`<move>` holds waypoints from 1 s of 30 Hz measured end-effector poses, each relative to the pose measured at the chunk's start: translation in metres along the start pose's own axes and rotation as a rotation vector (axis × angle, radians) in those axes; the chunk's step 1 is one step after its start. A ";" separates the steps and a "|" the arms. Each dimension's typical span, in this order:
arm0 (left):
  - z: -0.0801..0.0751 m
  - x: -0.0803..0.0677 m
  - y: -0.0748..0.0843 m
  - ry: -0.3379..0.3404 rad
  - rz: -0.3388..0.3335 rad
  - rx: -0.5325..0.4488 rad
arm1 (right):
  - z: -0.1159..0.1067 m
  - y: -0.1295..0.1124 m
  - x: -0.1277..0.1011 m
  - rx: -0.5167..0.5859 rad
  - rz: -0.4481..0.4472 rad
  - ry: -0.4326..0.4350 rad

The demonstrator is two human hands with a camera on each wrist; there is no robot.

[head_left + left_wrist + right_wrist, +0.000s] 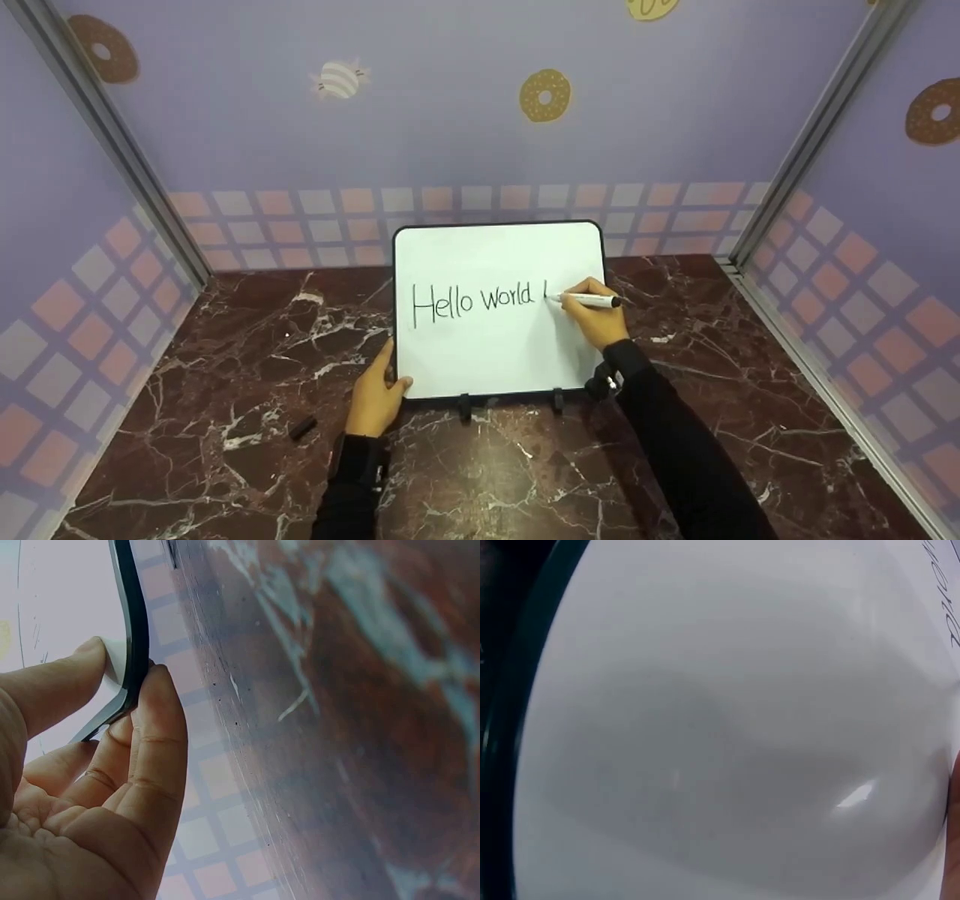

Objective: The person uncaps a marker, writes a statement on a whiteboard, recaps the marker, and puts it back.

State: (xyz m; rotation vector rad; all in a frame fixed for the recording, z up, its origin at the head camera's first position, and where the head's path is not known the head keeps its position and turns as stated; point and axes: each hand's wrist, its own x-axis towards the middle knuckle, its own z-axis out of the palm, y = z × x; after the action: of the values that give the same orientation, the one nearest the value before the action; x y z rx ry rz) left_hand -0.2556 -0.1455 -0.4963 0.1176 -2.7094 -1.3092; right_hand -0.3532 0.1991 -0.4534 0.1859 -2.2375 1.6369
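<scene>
Whiteboard [495,345] reads "Hello world"; right hand [600,319] grips a marker [592,301] at 3 o'clock, left hand [375,397] pinches the 7 o'clock corner

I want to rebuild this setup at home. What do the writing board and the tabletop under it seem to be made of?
The whiteboard looks like glossy white dry-erase sheet, perhaps melamine or coated metal, in a black, probably plastic, rim: the right wrist view shows a glare spot on it. The tabletop looks like polished dark red-brown marble with white veins, though a printed laminate could look the same.
</scene>
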 end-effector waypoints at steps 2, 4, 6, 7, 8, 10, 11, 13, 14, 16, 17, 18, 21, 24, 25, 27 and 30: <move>0.000 0.000 0.000 0.000 -0.001 0.001 | -0.001 -0.005 -0.003 -0.011 0.004 -0.005; 0.000 0.000 -0.001 0.004 0.005 0.006 | -0.002 -0.014 -0.006 -0.014 0.002 -0.013; 0.000 -0.001 -0.001 0.000 0.011 0.001 | -0.002 -0.022 -0.010 -0.009 -0.003 -0.021; 0.000 -0.001 -0.001 -0.003 0.014 -0.002 | -0.003 -0.026 -0.012 -0.001 -0.006 -0.025; -0.001 -0.002 -0.001 -0.005 0.017 -0.005 | -0.003 -0.029 -0.014 0.006 -0.010 -0.027; -0.001 -0.002 -0.001 -0.010 0.020 -0.008 | -0.003 -0.031 -0.015 0.020 -0.015 -0.029; -0.001 -0.002 -0.001 -0.013 0.020 -0.008 | -0.003 -0.031 -0.016 0.026 -0.016 -0.030; 0.000 -0.002 0.000 -0.011 0.020 -0.005 | -0.003 -0.031 -0.016 0.030 -0.020 -0.030; 0.000 -0.002 0.000 -0.009 0.018 -0.004 | -0.003 -0.031 -0.016 0.029 -0.020 -0.029; 0.000 -0.001 0.000 -0.003 0.019 0.001 | -0.003 -0.030 -0.015 0.026 -0.014 -0.033; 0.000 -0.001 0.000 -0.002 0.022 0.001 | -0.003 -0.030 -0.015 0.022 -0.011 -0.034; 0.000 -0.001 0.000 -0.001 0.020 -0.001 | -0.003 -0.030 -0.015 0.020 -0.008 -0.036; 0.000 0.000 0.000 -0.003 0.019 0.000 | -0.004 -0.030 -0.014 0.019 -0.002 -0.041; 0.000 0.000 -0.001 -0.007 0.012 0.000 | -0.004 -0.030 -0.015 0.022 -0.005 -0.041; 0.000 0.000 -0.001 -0.007 0.012 0.000 | -0.004 -0.030 -0.015 0.022 -0.007 -0.041; 0.000 0.000 -0.001 -0.006 0.009 -0.001 | -0.004 -0.030 -0.015 0.023 -0.006 -0.040; 0.000 0.000 -0.001 -0.003 0.004 0.001 | -0.004 -0.029 -0.015 0.027 -0.001 -0.039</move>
State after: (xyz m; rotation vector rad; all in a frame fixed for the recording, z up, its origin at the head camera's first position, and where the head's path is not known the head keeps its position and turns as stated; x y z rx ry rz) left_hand -0.2560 -0.1458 -0.4974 0.1098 -2.7116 -1.3078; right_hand -0.3294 0.1917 -0.4317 0.2283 -2.2443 1.6776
